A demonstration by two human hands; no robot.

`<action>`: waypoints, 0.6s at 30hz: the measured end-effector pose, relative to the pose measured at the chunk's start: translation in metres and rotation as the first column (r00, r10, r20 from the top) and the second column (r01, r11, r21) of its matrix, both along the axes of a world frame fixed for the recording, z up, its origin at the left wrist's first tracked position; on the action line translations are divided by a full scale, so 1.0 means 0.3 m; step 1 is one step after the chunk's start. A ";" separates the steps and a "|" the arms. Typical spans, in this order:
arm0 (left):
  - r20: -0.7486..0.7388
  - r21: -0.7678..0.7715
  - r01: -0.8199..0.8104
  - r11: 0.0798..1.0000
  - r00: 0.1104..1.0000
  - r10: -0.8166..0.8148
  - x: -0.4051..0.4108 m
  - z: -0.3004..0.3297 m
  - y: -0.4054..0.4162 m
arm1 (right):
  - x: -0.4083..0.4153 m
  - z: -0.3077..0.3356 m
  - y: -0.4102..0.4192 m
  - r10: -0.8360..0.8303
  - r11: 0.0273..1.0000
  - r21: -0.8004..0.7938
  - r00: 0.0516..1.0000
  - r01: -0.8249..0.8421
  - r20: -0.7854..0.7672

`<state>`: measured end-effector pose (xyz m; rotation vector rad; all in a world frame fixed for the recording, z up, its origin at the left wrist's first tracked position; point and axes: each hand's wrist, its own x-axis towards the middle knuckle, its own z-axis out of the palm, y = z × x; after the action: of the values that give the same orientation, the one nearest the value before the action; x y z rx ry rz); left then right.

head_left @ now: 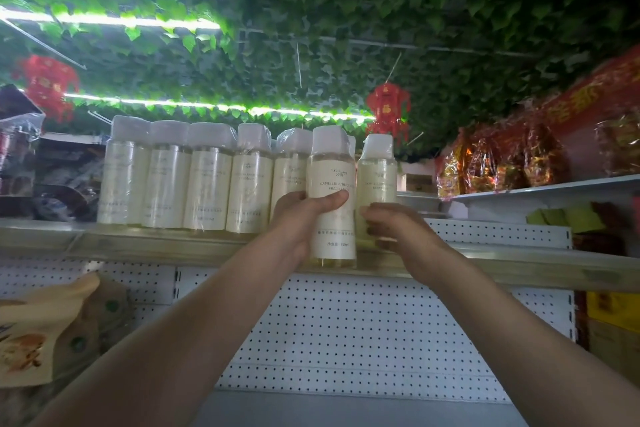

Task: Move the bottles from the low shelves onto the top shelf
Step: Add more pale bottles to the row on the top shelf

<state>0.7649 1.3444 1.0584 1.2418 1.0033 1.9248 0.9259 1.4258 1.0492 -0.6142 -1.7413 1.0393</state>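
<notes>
Fingers (pixel 332 199) of my left hand (pixel 298 218) wrap the bottle (pixel 332 191) mid-label at the top shelf (pixel 138 246) edge; right hand (pixel 391 225) curls around its neighbour (pixel 377 177); slick film, likely light

Two bare, sleeveless forearms (pixel 194 315)

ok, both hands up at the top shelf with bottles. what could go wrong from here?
1. The bottle in the left hand sits at the front lip of the top shelf; let go early and it may tip off.
2. The right hand is on a second bottle beside it; a nudge could knock the packed row.
</notes>
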 end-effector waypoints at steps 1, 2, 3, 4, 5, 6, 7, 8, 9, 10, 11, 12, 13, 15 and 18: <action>0.005 0.005 0.001 1.000 1.000 -0.001 0.004 0.008 0.000 | 0.001 -0.012 -0.023 0.090 0.996 -0.014 0.994 -0.089 0.061; 0.005 0.009 0.001 1.000 1.000 -0.002 0.008 0.014 -0.001 | 0.000 -0.026 -0.040 0.153 0.988 -0.024 0.984 -0.151 0.097; 0.004 0.012 -0.001 1.000 1.000 0.001 0.012 0.020 -0.002 | -0.006 -0.036 -0.051 0.182 0.983 -0.038 0.978 -0.179 0.102; 0.006 0.014 -0.002 1.000 1.000 0.002 0.015 0.023 -0.001 | -0.014 -0.047 -0.058 0.186 0.982 -0.045 0.978 -0.182 0.098; 0.014 0.016 0.000 1.000 1.000 0.000 0.018 0.025 0.000 | -0.024 -0.055 -0.069 0.173 0.985 -0.041 0.980 -0.169 0.097; 0.022 0.016 0.004 1.000 1.000 -0.004 0.021 0.025 0.002 | -0.036 -0.062 -0.070 0.148 0.989 -0.023 0.983 -0.146 0.104; 0.022 0.015 0.010 1.000 1.000 -0.010 0.024 0.023 0.002 | -0.048 -0.068 -0.072 0.123 0.992 -0.013 0.987 -0.122 0.102; 0.013 0.015 0.012 1.000 1.000 -0.013 0.025 0.020 0.004 | -0.059 -0.073 -0.066 0.107 0.994 -0.010 0.990 -0.107 0.094; -0.001 0.016 0.013 1.000 1.000 -0.013 0.025 0.018 0.007 | -0.067 -0.078 -0.065 0.102 0.995 -0.019 0.992 -0.100 0.073; -0.019 0.018 0.015 1.000 1.000 -0.015 0.021 0.016 0.008 | -0.074 -0.082 -0.059 0.097 0.995 -0.030 0.994 -0.096 0.042; -0.038 0.017 0.015 1.000 0.999 -0.015 0.014 0.017 0.010 | -0.078 -0.085 -0.059 0.091 0.995 -0.035 0.996 -0.091 0.011; -0.060 0.013 0.007 1.000 0.998 -0.007 0.005 0.018 0.012 | -0.080 -0.085 -0.059 0.077 0.997 -0.030 0.997 -0.078 -0.016; -0.093 0.003 -0.008 1.000 0.996 0.008 -0.004 0.020 0.010 | -0.084 -0.084 -0.061 0.060 0.998 -0.017 0.998 -0.061 -0.035; -0.203 -0.036 -0.063 0.997 0.978 0.054 -0.015 0.019 -0.001 | -0.092 -0.080 -0.057 0.025 1.000 0.008 0.998 -0.025 -0.059; -0.299 -0.075 -0.119 0.990 0.950 0.091 -0.019 0.009 -0.013 | -0.111 -0.065 -0.047 -0.027 0.999 0.028 0.998 0.029 -0.058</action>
<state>0.7591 1.3406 1.0610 1.4777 1.3191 1.7809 0.8925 1.4116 1.0298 -0.5832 -1.6898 1.0020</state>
